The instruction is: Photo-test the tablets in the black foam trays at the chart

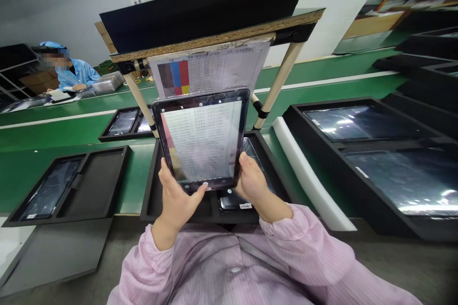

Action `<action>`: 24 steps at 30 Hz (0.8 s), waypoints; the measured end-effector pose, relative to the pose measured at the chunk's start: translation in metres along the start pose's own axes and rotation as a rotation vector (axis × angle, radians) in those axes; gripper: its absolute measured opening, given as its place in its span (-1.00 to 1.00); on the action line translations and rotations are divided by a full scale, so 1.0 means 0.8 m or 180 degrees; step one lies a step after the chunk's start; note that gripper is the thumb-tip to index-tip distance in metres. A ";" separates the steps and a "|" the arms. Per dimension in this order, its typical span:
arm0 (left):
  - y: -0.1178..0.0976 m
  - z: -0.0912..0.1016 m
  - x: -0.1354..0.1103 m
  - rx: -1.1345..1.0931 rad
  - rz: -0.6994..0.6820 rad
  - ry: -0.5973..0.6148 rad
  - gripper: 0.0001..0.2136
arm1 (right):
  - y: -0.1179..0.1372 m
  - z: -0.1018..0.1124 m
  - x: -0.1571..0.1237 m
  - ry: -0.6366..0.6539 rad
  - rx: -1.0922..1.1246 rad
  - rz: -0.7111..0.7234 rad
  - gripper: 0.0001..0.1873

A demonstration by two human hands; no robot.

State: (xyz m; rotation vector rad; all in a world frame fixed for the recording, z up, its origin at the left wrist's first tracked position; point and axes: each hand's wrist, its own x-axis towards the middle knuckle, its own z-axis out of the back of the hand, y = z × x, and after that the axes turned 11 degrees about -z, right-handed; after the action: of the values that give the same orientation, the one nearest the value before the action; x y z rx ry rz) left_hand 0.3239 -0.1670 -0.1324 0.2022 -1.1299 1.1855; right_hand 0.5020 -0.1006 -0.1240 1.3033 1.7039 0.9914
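A black-framed tablet [203,140] is held upright in front of me, its screen lit with a camera picture of a printed sheet. My left hand [177,202] grips its lower left corner, the thumb lying on the bottom edge of the screen. At the lower right edge, my right hand [252,178] is closed round the side. Behind the tablet hangs the printed sheet [229,66] with colour blocks and rows of text. Below it lies a black foam tray [152,200] with another tablet [234,201] in its right compartment, partly hidden by my hand.
A wooden-topped rack [279,83] stands over the green bench. On the left, a foam tray [121,171] has one tablet in it. To the right are a white foam strip [307,171] and stacked trays with tablets [411,176]. A person in blue [77,74] sits far left.
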 end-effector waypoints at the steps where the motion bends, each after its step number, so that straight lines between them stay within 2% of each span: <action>1: 0.001 -0.001 0.000 0.0017 0.0009 0.0006 0.09 | 0.000 0.000 0.000 0.0002 -0.0008 -0.0008 -0.36; 7: 0.000 -0.001 -0.001 0.0024 0.0025 -0.0013 0.19 | 0.002 0.000 0.001 0.0091 0.0043 -0.0029 -0.33; 10: 0.002 0.000 -0.003 -0.0210 0.0108 -0.0040 0.15 | 0.002 -0.001 0.001 0.0134 0.0061 -0.0025 -0.32; 13: 0.010 0.006 -0.005 -0.1184 0.0416 -0.0173 -0.08 | 0.003 0.000 -0.001 0.0174 -0.0079 0.0028 -0.28; 16: 0.018 0.018 -0.005 -0.2439 0.1351 -0.0444 -0.38 | 0.013 0.000 -0.012 0.0246 -0.0327 0.0160 -0.23; 19: 0.020 0.029 0.002 -0.3040 0.2153 -0.0641 -0.47 | 0.037 -0.003 -0.029 0.0470 -0.0884 0.0709 -0.23; 22: 0.014 0.033 0.006 -0.3252 0.2373 -0.0689 -0.48 | 0.068 -0.007 -0.040 0.0697 -0.1641 0.1500 -0.26; 24: 0.009 0.032 0.005 -0.3340 0.2415 -0.0660 -0.51 | 0.089 -0.009 -0.039 0.0867 -0.2020 0.1848 -0.27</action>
State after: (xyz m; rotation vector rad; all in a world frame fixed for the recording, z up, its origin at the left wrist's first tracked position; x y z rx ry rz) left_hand 0.3027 -0.1778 -0.1205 -1.0018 -1.9539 1.0468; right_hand 0.5288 -0.1193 -0.0532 1.2705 1.0297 1.9298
